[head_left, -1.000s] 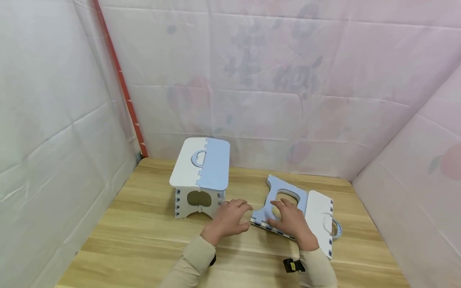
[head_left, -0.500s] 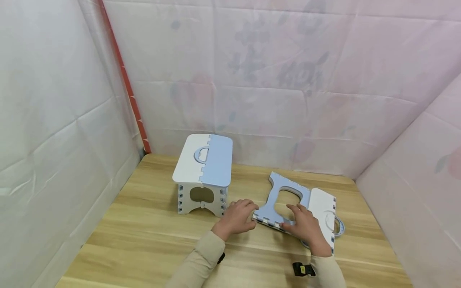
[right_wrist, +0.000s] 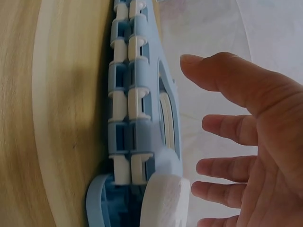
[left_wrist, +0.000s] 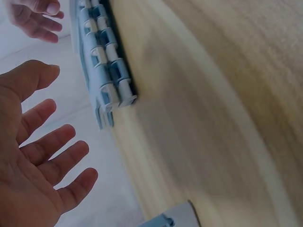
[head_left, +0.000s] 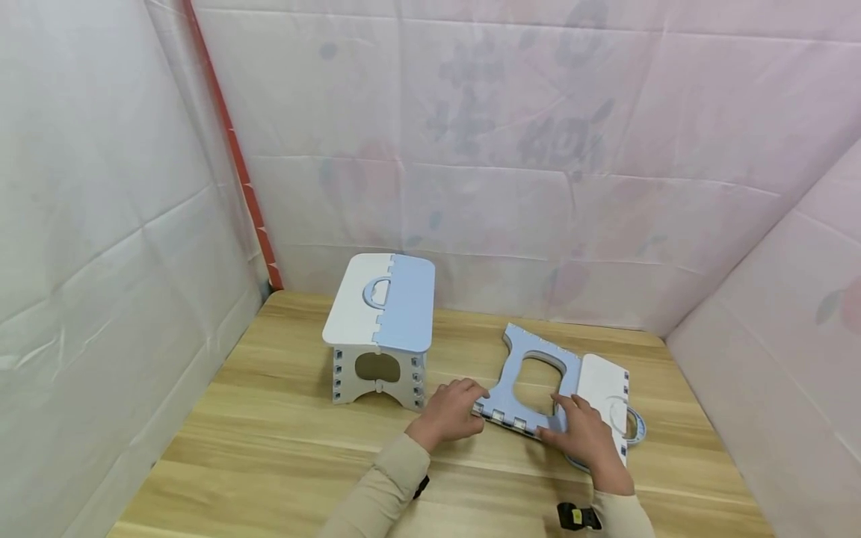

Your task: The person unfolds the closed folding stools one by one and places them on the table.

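Pale sheeting (head_left: 484, 112) rises on 3 sides of a wooden table (head_left: 269, 456), with a red strip (head_left: 235, 149) running down to its back left corner. A folded stool (head_left: 572, 377) lies flat towards the table's right edge, its hinged side facing the person; a standing stool (head_left: 406, 314) is upright nearer the back left corner. The left hand (head_left: 449, 411) is at the folded stool's near left end, the right hand (head_left: 584, 433) by its hinged side. The fingers of each hand are spread apart, clamped on nothing, and the wrist views show gaps beside the stool. If the hands took hold unevenly, it could twist or slip; its hinges might pinch a finger if a panel swung. Counted: 2 stools, 1 folded and 1 standing; 2 hands; 1 table; 1 red strip.
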Motion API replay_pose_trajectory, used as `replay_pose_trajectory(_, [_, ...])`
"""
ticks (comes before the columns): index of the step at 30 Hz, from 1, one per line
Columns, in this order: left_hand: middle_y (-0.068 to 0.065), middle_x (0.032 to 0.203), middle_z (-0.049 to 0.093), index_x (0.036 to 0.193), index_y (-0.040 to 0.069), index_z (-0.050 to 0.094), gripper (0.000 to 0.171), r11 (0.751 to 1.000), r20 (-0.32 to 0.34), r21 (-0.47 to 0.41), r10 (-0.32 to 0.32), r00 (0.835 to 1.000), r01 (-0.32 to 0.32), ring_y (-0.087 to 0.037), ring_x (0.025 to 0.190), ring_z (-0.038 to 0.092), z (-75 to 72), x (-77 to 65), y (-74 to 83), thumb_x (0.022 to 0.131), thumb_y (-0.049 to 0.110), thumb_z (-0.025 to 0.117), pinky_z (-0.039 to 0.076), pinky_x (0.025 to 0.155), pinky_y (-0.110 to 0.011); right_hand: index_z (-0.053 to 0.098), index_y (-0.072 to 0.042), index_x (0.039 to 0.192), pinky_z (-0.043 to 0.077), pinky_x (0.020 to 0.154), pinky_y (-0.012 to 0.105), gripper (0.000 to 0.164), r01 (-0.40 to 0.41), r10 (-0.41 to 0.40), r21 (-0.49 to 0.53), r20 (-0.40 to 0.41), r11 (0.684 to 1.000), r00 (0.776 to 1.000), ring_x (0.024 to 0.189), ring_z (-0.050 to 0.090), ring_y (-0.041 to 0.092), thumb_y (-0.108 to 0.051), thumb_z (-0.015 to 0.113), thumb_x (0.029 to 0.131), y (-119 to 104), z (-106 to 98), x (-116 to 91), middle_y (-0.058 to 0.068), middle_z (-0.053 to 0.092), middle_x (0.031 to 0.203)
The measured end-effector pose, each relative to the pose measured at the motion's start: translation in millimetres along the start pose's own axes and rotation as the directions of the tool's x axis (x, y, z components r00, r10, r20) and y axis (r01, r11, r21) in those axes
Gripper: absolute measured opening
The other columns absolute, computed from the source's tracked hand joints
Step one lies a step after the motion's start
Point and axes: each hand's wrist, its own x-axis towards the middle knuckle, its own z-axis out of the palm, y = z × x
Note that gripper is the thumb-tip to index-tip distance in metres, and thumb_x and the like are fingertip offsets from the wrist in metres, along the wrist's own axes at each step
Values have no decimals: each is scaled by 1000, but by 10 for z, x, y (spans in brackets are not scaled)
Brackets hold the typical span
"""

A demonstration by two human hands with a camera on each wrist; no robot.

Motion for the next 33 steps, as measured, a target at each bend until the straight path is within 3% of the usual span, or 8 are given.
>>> replay_pose_trajectory(6, [2,114,56,117,18,61,40,1000,-25,10,28,999,-28,-15,100,53,126,35,6,78,24,66,43,73,-31,51,3,127,41,72,65,78,-21,21,6,1,1000,1000,106,42,58,-46,76,71,83,-18,-43,40,39,125])
replay_pose_trajectory(17, [2,110,55,117,18,60,40,1000,-43,15,18,999,-17,-13,97,53,288,102,-18,78,26,67,44,74,-29,51,6,125,35,78,67,81,-30,30,-18,-40,999,999,104,43,58,-49,74,70,263,-41,-127,40,43,121])
replay_pose_trajectory(27, [0,109,54,117,14,60,41,1000,-62,12,19,998,-19,-15,97,52,365,155,-27,79,27,69,44,77,-26,44,9,129,37,75,69,99,-127,127,-21,17,992,992,111,34,61,-53,79,61,432,-47,-247,44,34,125])
replay_pose_trajectory(33, [-2,110,54,118,12,59,40,1000,-49,-16,8,999,-9,-15,99,52,397,161,-43,81,24,67,44,81,-24,38,11,131,37,75,69,107,-137,137,7,-8,991,991,105,35,62,-51,83,57,517,-25,-325,41,36,122])
